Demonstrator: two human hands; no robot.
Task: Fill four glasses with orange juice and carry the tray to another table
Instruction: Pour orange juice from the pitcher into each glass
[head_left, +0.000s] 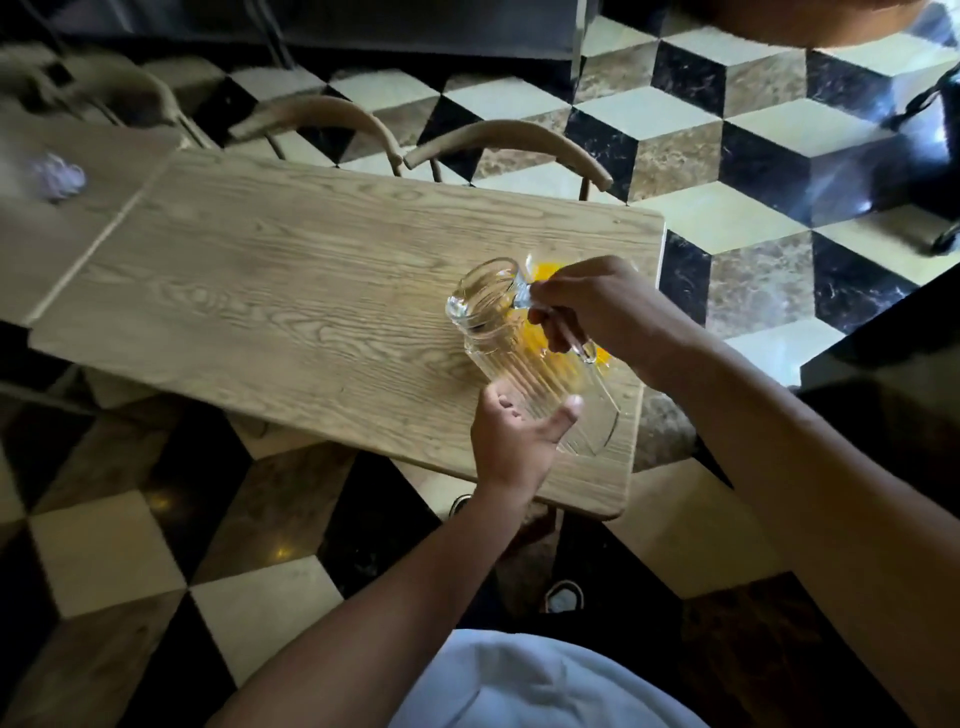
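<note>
A ribbed clear glass pitcher (511, 364) hangs tilted over the right end of a light wooden table (260, 291), its mouth pointing up and left. A little orange juice (545, 273) shows through the glass near the handle. My right hand (608, 312) is closed around the pitcher's handle. My left hand (514, 441) cups the pitcher's lower body from below, thumb and fingers against the glass. No tray or drinking glasses are visible on this table.
Two curved-back wooden chairs (322, 117) (509, 140) stand at the table's far side. A second table (78, 234) adjoins on the left, with a blurred clear glass object (57, 176) on it. A dark counter (883, 353) stands at right on the checkered floor.
</note>
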